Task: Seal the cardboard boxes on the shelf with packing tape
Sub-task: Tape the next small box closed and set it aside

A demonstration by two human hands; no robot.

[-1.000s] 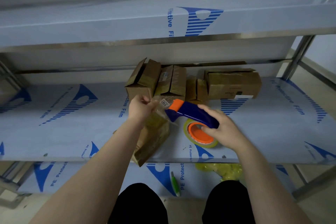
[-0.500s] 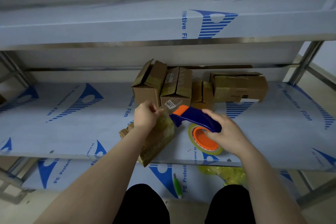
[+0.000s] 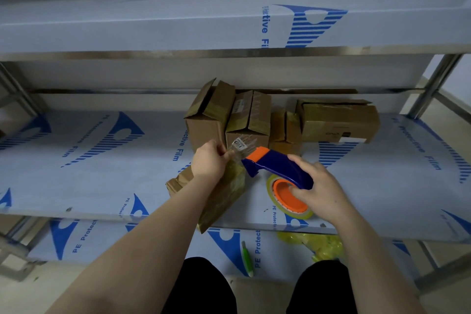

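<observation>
Your left hand (image 3: 207, 160) pinches the free tape end (image 3: 235, 153). Your right hand (image 3: 322, 187) curls round the dispenser (image 3: 279, 168), with the roll (image 3: 288, 197) low. This is likely to stretch it taut above the box (image 3: 224, 199), which lies at the shelf (image 3: 76, 186) front, 1 corner overhanging. About 4 boxes (image 3: 339, 120) crowd the back, just beyond the dispenser nose. A green tool (image 3: 247, 257) and a yellow wad (image 3: 321, 245) lie below.

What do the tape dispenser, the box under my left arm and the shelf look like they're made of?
Tape dispenser: hard plastic, glossy blue and orange, smoothly moulded. Box: matte brown cardboard, with shiny yellowish tape across it. Shelf: probably steel, judging by its bare bright edge, under pale film printed PE Protective Film.
</observation>
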